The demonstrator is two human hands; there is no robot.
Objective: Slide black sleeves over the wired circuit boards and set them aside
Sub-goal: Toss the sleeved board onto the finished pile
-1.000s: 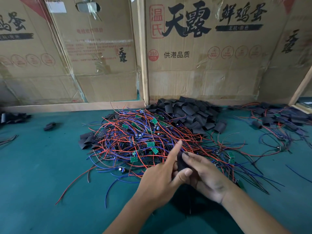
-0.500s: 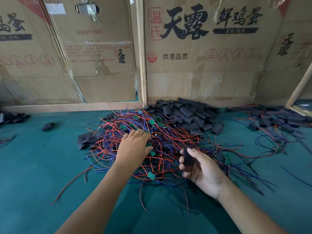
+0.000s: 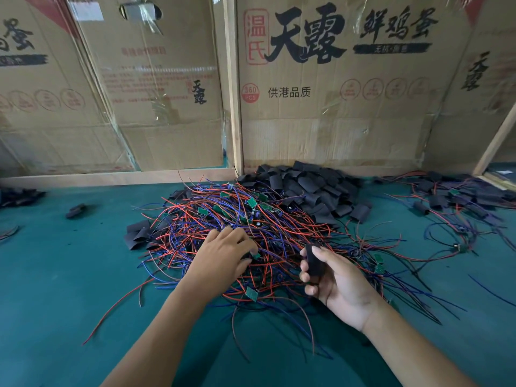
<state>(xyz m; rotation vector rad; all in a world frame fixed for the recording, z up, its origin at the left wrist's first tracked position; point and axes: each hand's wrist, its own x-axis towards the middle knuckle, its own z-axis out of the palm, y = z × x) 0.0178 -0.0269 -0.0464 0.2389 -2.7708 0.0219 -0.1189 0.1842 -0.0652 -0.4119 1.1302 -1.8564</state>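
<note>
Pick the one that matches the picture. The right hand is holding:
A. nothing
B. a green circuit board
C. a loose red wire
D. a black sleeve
D: the right hand has its fingers curled round a black sleeve, while the left hand reaches into the pile of wires.

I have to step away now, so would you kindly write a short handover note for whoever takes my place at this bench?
Right hand: holds one empty black sleeve upright, ready for a board.
Left hand: on the wire pile, fingers curled at a small green board; whether it is gripped yet cannot be told.
Spare sleeves: heaped behind the pile, by the cardboard wall.
Done: sleeved boards lie set aside at far right.
Left: pull a board free, slide the held sleeve over it, put it with the finished ones, then repeat; many bare boards remain.
</note>
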